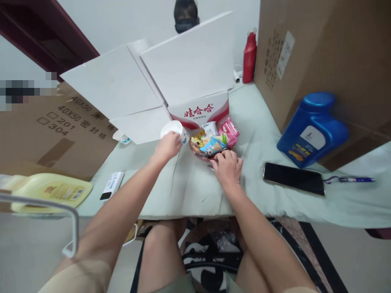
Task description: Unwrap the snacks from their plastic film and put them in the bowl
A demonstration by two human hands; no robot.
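At frame centre, the left hand (167, 147) is wrapped around a white cup (172, 129), held just left of a snack bowl (197, 154) on the worktop (189, 191). The right hand (227, 167) lies knuckles-up against the bowl's near rim; whether it grips anything cannot be told. A phone (293, 179) lies right of it.

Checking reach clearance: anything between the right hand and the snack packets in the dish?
Nothing visible. The right hand sits at the near rim of the dish, with the snack packets just beyond it. The left hand holds a white cup left of the dish, outside that path.
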